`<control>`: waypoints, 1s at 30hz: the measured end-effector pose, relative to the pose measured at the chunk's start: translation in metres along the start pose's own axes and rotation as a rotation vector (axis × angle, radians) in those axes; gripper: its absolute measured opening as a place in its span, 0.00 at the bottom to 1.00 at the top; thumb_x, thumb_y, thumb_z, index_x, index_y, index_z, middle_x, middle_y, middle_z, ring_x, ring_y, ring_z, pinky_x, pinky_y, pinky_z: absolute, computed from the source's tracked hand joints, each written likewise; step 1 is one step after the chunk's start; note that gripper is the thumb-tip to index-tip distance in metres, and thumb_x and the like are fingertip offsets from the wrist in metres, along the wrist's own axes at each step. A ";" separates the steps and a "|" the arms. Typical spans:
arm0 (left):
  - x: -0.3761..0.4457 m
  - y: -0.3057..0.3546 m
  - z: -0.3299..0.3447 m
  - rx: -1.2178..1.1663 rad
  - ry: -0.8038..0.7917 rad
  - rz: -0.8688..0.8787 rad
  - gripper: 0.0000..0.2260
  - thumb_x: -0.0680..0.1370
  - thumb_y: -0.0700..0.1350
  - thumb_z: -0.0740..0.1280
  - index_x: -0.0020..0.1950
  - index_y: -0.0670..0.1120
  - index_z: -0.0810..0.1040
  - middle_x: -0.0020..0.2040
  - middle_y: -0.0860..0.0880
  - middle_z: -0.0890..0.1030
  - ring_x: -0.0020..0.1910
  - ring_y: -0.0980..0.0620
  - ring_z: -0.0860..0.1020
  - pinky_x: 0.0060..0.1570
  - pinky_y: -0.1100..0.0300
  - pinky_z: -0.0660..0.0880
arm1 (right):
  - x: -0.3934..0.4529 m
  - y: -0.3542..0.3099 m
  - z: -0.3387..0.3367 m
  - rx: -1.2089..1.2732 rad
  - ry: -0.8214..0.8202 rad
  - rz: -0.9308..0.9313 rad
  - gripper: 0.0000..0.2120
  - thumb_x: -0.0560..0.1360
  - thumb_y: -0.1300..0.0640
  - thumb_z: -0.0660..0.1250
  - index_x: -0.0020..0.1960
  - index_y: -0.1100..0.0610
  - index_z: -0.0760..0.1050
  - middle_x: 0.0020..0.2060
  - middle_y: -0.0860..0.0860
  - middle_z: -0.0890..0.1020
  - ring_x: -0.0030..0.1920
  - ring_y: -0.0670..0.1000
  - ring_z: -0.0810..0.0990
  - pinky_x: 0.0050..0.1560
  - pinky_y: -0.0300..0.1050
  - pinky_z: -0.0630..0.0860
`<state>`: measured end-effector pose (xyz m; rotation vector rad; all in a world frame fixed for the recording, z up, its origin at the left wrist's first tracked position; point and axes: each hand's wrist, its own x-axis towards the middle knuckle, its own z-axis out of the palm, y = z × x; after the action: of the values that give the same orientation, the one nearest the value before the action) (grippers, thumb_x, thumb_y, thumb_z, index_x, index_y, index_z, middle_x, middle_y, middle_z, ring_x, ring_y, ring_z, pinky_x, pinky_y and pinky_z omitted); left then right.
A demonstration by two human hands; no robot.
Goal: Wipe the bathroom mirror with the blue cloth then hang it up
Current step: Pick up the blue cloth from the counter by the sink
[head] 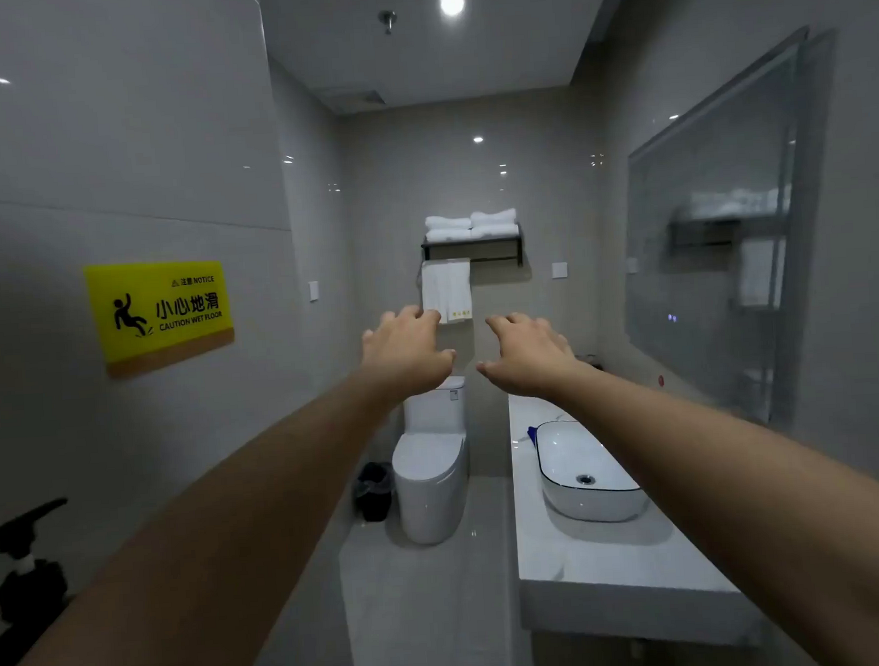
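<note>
The large wall mirror [715,244] hangs on the right wall above the counter. A small bit of blue cloth [532,435] shows on the counter just behind the left rim of the basin; most of it is hidden. My left hand [408,352] and my right hand [529,355] are stretched out side by side at mid-height, palms down, fingers spread, holding nothing. Both hands are well above the cloth and left of the mirror. A black towel rack [473,248] is on the far wall.
A white basin [587,470] sits on the marble counter [596,570] at right. A toilet [431,482] and black bin [374,491] stand by the far wall. White towels [469,223] lie on the rack, one [446,291] hangs below. A yellow wet-floor sign [161,313] and black pump dispenser [26,559] are at left.
</note>
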<state>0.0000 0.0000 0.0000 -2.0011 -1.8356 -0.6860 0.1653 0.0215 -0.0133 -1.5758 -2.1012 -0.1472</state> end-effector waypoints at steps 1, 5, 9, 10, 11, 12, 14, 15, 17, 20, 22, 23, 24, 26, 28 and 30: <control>0.001 -0.003 0.000 0.005 -0.016 -0.004 0.27 0.78 0.58 0.63 0.75 0.50 0.67 0.72 0.47 0.70 0.70 0.43 0.68 0.65 0.43 0.68 | 0.002 -0.002 0.003 0.000 -0.007 0.003 0.33 0.80 0.43 0.67 0.80 0.51 0.60 0.75 0.56 0.69 0.73 0.61 0.67 0.71 0.61 0.68; 0.011 -0.015 0.011 0.011 -0.037 0.014 0.27 0.78 0.58 0.63 0.75 0.50 0.66 0.73 0.47 0.69 0.70 0.44 0.67 0.66 0.43 0.68 | 0.009 -0.007 0.011 0.017 -0.010 0.029 0.34 0.80 0.45 0.67 0.81 0.51 0.59 0.76 0.56 0.68 0.74 0.60 0.67 0.72 0.61 0.67; 0.026 -0.022 0.020 0.022 -0.052 0.041 0.28 0.78 0.58 0.64 0.75 0.50 0.65 0.73 0.47 0.69 0.70 0.44 0.67 0.67 0.42 0.67 | 0.020 -0.008 0.020 0.015 -0.016 0.044 0.35 0.80 0.45 0.67 0.82 0.51 0.58 0.76 0.56 0.68 0.74 0.60 0.67 0.71 0.61 0.67; 0.030 -0.022 0.021 0.019 -0.054 0.042 0.28 0.78 0.58 0.64 0.75 0.51 0.65 0.73 0.47 0.69 0.70 0.43 0.67 0.67 0.42 0.67 | 0.023 -0.007 0.022 0.013 -0.021 0.045 0.35 0.80 0.45 0.67 0.82 0.51 0.57 0.76 0.56 0.68 0.74 0.60 0.67 0.71 0.61 0.67; 0.034 -0.022 0.023 0.020 -0.055 0.044 0.28 0.78 0.59 0.64 0.75 0.51 0.65 0.72 0.47 0.69 0.70 0.43 0.67 0.67 0.42 0.67 | 0.028 -0.005 0.025 0.011 -0.021 0.042 0.35 0.80 0.44 0.67 0.82 0.51 0.58 0.75 0.56 0.68 0.74 0.61 0.67 0.71 0.61 0.67; 0.038 -0.022 0.025 0.022 -0.056 0.047 0.28 0.78 0.59 0.64 0.75 0.51 0.66 0.72 0.47 0.69 0.70 0.43 0.67 0.67 0.41 0.67 | 0.033 -0.003 0.028 0.014 -0.019 0.039 0.35 0.80 0.44 0.67 0.81 0.51 0.58 0.76 0.56 0.68 0.74 0.61 0.67 0.71 0.61 0.67; 0.048 -0.021 0.031 0.033 -0.063 0.048 0.28 0.78 0.59 0.64 0.75 0.51 0.65 0.73 0.47 0.69 0.70 0.43 0.67 0.67 0.41 0.67 | 0.046 0.004 0.032 0.018 -0.008 0.036 0.34 0.80 0.44 0.68 0.81 0.51 0.59 0.76 0.56 0.68 0.73 0.61 0.67 0.71 0.61 0.68; 0.053 -0.019 0.034 0.040 -0.064 0.048 0.28 0.78 0.58 0.64 0.76 0.51 0.65 0.73 0.47 0.69 0.71 0.43 0.67 0.67 0.41 0.67 | 0.054 0.009 0.033 0.019 0.001 0.035 0.34 0.80 0.44 0.67 0.81 0.51 0.60 0.76 0.56 0.69 0.73 0.60 0.67 0.70 0.61 0.68; 0.065 -0.014 0.042 0.054 -0.060 0.045 0.28 0.78 0.58 0.63 0.76 0.51 0.65 0.73 0.47 0.69 0.71 0.43 0.67 0.66 0.41 0.67 | 0.069 0.019 0.037 0.013 0.013 0.033 0.33 0.80 0.43 0.67 0.80 0.51 0.61 0.75 0.55 0.69 0.73 0.60 0.68 0.70 0.61 0.69; 0.085 -0.004 0.055 0.064 -0.042 0.032 0.27 0.78 0.58 0.63 0.75 0.50 0.66 0.72 0.47 0.69 0.70 0.43 0.68 0.65 0.42 0.68 | 0.091 0.039 0.045 0.014 -0.003 0.010 0.33 0.80 0.43 0.67 0.79 0.52 0.62 0.75 0.55 0.69 0.73 0.61 0.68 0.70 0.61 0.69; 0.102 0.005 0.065 0.069 -0.031 0.011 0.26 0.78 0.58 0.64 0.74 0.50 0.67 0.72 0.46 0.70 0.69 0.43 0.68 0.64 0.42 0.68 | 0.107 0.054 0.049 0.014 -0.007 -0.009 0.33 0.79 0.43 0.67 0.79 0.51 0.62 0.75 0.55 0.69 0.73 0.61 0.67 0.70 0.61 0.69; 0.111 0.010 0.070 0.070 -0.028 -0.001 0.26 0.77 0.59 0.64 0.73 0.50 0.68 0.72 0.46 0.70 0.69 0.42 0.68 0.64 0.42 0.69 | 0.114 0.062 0.051 0.016 -0.008 -0.018 0.33 0.79 0.43 0.67 0.79 0.51 0.62 0.75 0.55 0.69 0.73 0.60 0.67 0.70 0.61 0.69; 0.119 0.016 0.074 0.069 -0.030 -0.012 0.26 0.77 0.59 0.64 0.73 0.50 0.68 0.72 0.46 0.70 0.69 0.42 0.68 0.64 0.42 0.69 | 0.122 0.070 0.053 0.015 -0.009 -0.026 0.33 0.79 0.43 0.67 0.79 0.51 0.62 0.75 0.55 0.69 0.73 0.60 0.67 0.70 0.61 0.69; 0.136 0.028 0.085 0.057 -0.036 -0.027 0.26 0.77 0.59 0.64 0.72 0.50 0.68 0.71 0.47 0.71 0.69 0.42 0.68 0.63 0.42 0.68 | 0.137 0.087 0.055 0.010 -0.017 -0.040 0.33 0.79 0.43 0.67 0.80 0.50 0.62 0.75 0.54 0.69 0.73 0.60 0.67 0.71 0.61 0.69; 0.151 0.039 0.095 0.054 -0.035 -0.029 0.25 0.77 0.58 0.63 0.72 0.50 0.69 0.71 0.47 0.71 0.69 0.42 0.68 0.64 0.42 0.68 | 0.152 0.103 0.056 0.003 -0.024 -0.048 0.33 0.79 0.43 0.67 0.80 0.51 0.61 0.76 0.54 0.69 0.74 0.60 0.67 0.71 0.61 0.68; 0.165 0.048 0.105 0.059 -0.037 -0.029 0.25 0.77 0.58 0.63 0.72 0.50 0.69 0.72 0.47 0.70 0.69 0.42 0.68 0.64 0.42 0.68 | 0.167 0.119 0.056 -0.004 -0.034 -0.050 0.32 0.80 0.43 0.67 0.80 0.51 0.62 0.76 0.54 0.68 0.74 0.60 0.66 0.71 0.61 0.67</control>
<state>0.0682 0.1896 0.0093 -1.9659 -1.8868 -0.5993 0.2231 0.2260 -0.0113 -1.5393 -2.1686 -0.1423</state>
